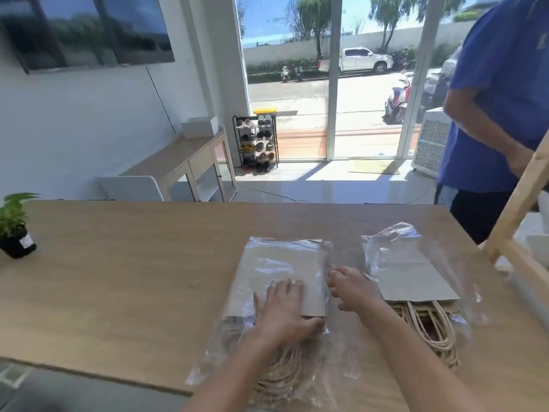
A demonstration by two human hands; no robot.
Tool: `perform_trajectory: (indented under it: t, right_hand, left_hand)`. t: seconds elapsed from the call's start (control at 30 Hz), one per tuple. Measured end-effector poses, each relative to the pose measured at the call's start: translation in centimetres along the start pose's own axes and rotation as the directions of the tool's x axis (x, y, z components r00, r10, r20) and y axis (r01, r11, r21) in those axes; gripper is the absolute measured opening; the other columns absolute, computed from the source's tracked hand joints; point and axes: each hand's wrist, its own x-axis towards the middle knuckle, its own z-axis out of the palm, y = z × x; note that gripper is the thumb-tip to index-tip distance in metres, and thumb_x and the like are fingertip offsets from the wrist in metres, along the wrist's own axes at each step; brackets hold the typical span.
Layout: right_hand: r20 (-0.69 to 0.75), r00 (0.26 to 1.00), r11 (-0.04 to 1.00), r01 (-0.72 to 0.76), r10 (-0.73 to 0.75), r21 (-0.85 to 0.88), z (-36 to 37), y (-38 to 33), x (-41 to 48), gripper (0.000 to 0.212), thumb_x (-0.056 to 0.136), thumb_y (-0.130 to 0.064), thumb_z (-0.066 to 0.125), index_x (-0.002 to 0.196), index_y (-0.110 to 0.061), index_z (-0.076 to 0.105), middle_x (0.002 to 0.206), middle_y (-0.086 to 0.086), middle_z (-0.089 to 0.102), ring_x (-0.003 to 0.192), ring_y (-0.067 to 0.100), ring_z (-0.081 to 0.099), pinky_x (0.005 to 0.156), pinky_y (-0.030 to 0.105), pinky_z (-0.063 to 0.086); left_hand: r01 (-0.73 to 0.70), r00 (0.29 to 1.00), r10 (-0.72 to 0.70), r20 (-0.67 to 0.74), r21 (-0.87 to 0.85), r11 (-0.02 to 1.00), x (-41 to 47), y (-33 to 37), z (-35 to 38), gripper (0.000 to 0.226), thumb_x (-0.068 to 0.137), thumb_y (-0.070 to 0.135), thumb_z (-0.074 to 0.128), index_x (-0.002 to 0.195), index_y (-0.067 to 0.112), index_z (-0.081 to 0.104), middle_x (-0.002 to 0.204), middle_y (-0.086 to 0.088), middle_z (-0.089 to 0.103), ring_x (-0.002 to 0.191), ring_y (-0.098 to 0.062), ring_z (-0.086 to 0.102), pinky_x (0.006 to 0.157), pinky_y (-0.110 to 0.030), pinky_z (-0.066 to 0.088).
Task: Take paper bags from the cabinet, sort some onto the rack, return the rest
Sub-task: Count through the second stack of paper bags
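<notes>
Two packs of brown paper bags in clear plastic wrap lie flat on the wooden table [118, 263], rope handles toward me. My left hand [282, 310] presses flat on the left pack [267, 263], fingers spread and straight over its lower part. My right hand [350, 286] sits at that pack's right edge with fingers curled on the plastic wrap, and it seems to pinch the film. The right pack [413, 278] lies untouched beside it, its handles [430, 331] spilling out of the open wrap.
A pale wooden rack frame [517, 209] stands at the table's right edge. A person in a blue shirt [499, 114] stands behind it. A small potted plant [15, 227] sits at the table's far left. A low cabinet [193, 162] lines the left wall.
</notes>
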Motion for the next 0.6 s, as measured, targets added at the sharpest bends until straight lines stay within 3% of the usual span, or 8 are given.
perform_trajectory:
  t: [0.03, 0.1, 0.2, 0.3, 0.37, 0.43, 0.53, 0.6]
  right_hand:
    - [0.049, 0.998, 0.998, -0.038, 0.036, 0.044, 0.0, 0.0, 0.5, 0.027, 0.095, -0.019, 0.039, 0.098, -0.001, 0.059, 0.091, 0.01, 0.055, 0.079, 0.023, 0.052, 0.061, 0.028, 0.042]
    - [0.109, 0.989, 0.991, -0.107, 0.098, 0.077, 0.3, 0.2, 1.4, 0.023, 0.098, -0.021, 0.038, 0.09, -0.01, 0.057, 0.092, 0.008, 0.053, 0.078, 0.024, 0.053, 0.063, 0.031, 0.043]
    - [0.158, 0.977, 0.979, -0.161, 0.14, 0.128, 0.8, 0.6, 2.6, 0.022, 0.097, -0.017, 0.037, 0.088, -0.012, 0.057, 0.089, 0.01, 0.055, 0.068, 0.024, 0.054, 0.055, 0.026, 0.041]
    - [0.185, 0.968, 0.975, -0.193, 0.172, 0.107, 1.4, 0.9, 3.5, 0.022, 0.094, -0.014, 0.039, 0.088, -0.009, 0.059, 0.086, 0.011, 0.058, 0.061, 0.023, 0.056, 0.05, 0.024, 0.043]
    - [0.209, 0.963, 0.976, -0.194, 0.172, 0.094, 1.7, 1.1, 3.5, 0.019, 0.093, -0.013, 0.043, 0.082, -0.009, 0.058, 0.075, 0.009, 0.054, 0.047, 0.018, 0.049, 0.044, 0.016, 0.036]
    - [0.213, 0.963, 0.979, -0.186, 0.166, 0.078, 1.9, 1.3, 3.5, 0.015, 0.093, -0.014, 0.049, 0.081, -0.007, 0.054, 0.064, 0.008, 0.043, 0.035, 0.014, 0.038, 0.038, 0.013, 0.03]
    - [0.213, 0.96, 0.972, -0.208, 0.181, 0.109, 2.2, 1.0, 2.9, 0.023, 0.091, -0.016, 0.059, 0.073, -0.006, 0.05, 0.043, 0.003, 0.038, 0.024, 0.013, 0.034, 0.033, 0.011, 0.026]
    - [0.187, 0.964, 0.973, -0.209, 0.19, 0.092, 2.6, 1.4, 2.8, 0.02, 0.089, -0.014, 0.063, 0.077, -0.001, 0.054, 0.04, 0.003, 0.038, 0.03, 0.014, 0.036, 0.034, 0.012, 0.024]
  left_hand:
    - [0.0, 1.0, 0.0, 0.009, -0.002, 1.0, 0.1, -0.1, -0.1, 0.084, 0.081, 0.066, 0.055, 0.149, 0.027, 0.023, 0.156, 0.001, 0.021, 0.147, -0.024, 0.012, 0.116, -0.059, 0.01]
    - [-0.01, 0.999, 0.01, 0.043, 0.003, 1.0, 0.0, -0.7, -0.3, 0.078, 0.088, 0.063, 0.05, 0.151, 0.028, 0.022, 0.16, 0.003, 0.016, 0.149, -0.022, 0.009, 0.117, -0.057, 0.01]
    - [-0.053, 0.997, 0.054, 0.052, -0.037, 0.998, 0.3, -1.9, -0.7, 0.059, 0.099, 0.045, 0.044, 0.152, 0.024, 0.028, 0.161, 0.002, 0.02, 0.149, -0.021, 0.014, 0.119, -0.05, 0.015]
    - [-0.094, 0.995, 0.099, 0.006, -0.249, 0.964, 0.5, -4.0, -1.4, 0.039, 0.103, 0.025, 0.043, 0.139, 0.012, 0.052, 0.148, -0.005, 0.047, 0.139, -0.02, 0.04, 0.113, -0.028, 0.029]
    - [-0.041, 0.999, 0.039, -0.013, -0.427, 0.903, 0.5, -5.2, -1.8, 0.033, 0.102, 0.021, 0.046, 0.131, 0.016, 0.061, 0.135, 0.002, 0.06, 0.128, -0.013, 0.052, 0.106, -0.021, 0.036]
    - [0.02, 1.0, -0.026, -0.002, -0.55, 0.835, 0.7, -6.0, -2.1, 0.029, 0.102, 0.02, 0.046, 0.125, 0.024, 0.064, 0.126, 0.013, 0.062, 0.123, -0.005, 0.053, 0.103, -0.016, 0.036]
    - [0.05, 0.998, -0.057, 0.011, -0.661, 0.749, 1.7, -6.5, -2.7, 0.029, 0.102, 0.017, 0.047, 0.105, 0.039, 0.067, 0.117, 0.019, 0.063, 0.125, -0.007, 0.053, 0.108, -0.024, 0.038]
    - [0.051, 0.998, -0.011, 0.063, -0.685, 0.726, 1.9, -6.7, -3.4, 0.03, 0.103, 0.016, 0.045, 0.108, 0.036, 0.067, 0.123, 0.015, 0.062, 0.126, -0.005, 0.05, 0.112, -0.027, 0.035]
